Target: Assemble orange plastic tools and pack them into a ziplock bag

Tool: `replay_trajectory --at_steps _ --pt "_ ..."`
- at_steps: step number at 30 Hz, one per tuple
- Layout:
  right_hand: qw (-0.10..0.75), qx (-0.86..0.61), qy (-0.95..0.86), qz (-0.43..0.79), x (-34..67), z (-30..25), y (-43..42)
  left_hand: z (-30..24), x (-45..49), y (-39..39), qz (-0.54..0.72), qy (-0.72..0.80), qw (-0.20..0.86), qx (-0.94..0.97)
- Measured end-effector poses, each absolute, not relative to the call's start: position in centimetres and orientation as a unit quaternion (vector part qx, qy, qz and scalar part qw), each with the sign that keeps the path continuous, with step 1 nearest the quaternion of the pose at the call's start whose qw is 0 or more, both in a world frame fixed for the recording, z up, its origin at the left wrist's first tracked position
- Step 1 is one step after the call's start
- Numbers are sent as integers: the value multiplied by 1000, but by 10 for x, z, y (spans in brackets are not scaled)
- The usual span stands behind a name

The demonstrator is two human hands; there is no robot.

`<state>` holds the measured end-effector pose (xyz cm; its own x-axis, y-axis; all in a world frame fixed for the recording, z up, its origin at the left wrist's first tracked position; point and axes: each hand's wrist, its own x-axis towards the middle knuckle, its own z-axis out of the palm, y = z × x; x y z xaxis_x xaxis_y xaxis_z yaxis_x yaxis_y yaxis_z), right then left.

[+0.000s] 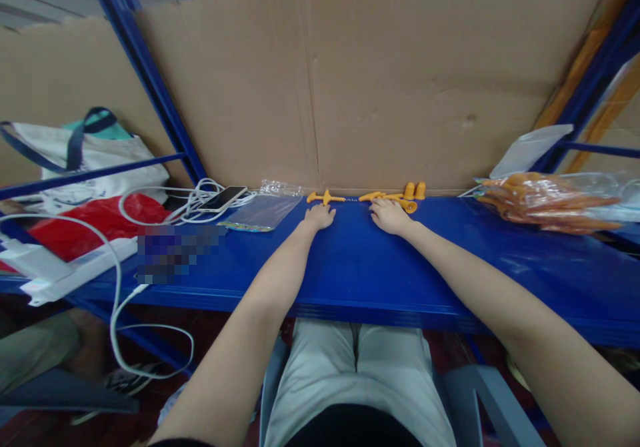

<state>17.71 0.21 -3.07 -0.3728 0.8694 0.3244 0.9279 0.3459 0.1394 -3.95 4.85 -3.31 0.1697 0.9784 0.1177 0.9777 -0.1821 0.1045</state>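
While left hand (320, 217) and right hand (389, 217) are spaced apart, grip unclear, a yellow T-handled piece (335, 199) is laid lengthwise along the far edge of the surface (360, 260), shaft pointed right.

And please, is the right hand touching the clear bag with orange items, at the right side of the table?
Apart: the head view shows a wide stretch of blue tabletop between the right hand and the clear bag.

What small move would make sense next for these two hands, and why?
Perhaps the left hand should reach slightly forward and pick up the yellow T-shaped piece: it lies just beyond that hand, which appears to be holding nothing.
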Motion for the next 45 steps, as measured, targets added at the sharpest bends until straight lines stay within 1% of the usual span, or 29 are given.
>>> replay_trajectory --at_steps 15,30,35,39,45 --pt "90 -553 -815 -147 175 -29 -1 -33 -39 47 84 626 16 775" --pt "75 -554 -815 -150 174 -27 -3 -32 -34 51 99 609 -26 786" --pt "88 -543 -820 -158 176 -30 1 -35 -36 51 93 634 -7 768" --pt "79 -548 -818 -156 176 -30 1 -33 -35 49 84 637 3 766" --pt "83 -547 -819 -153 175 -29 -1 -26 -30 38 100 646 8 757"
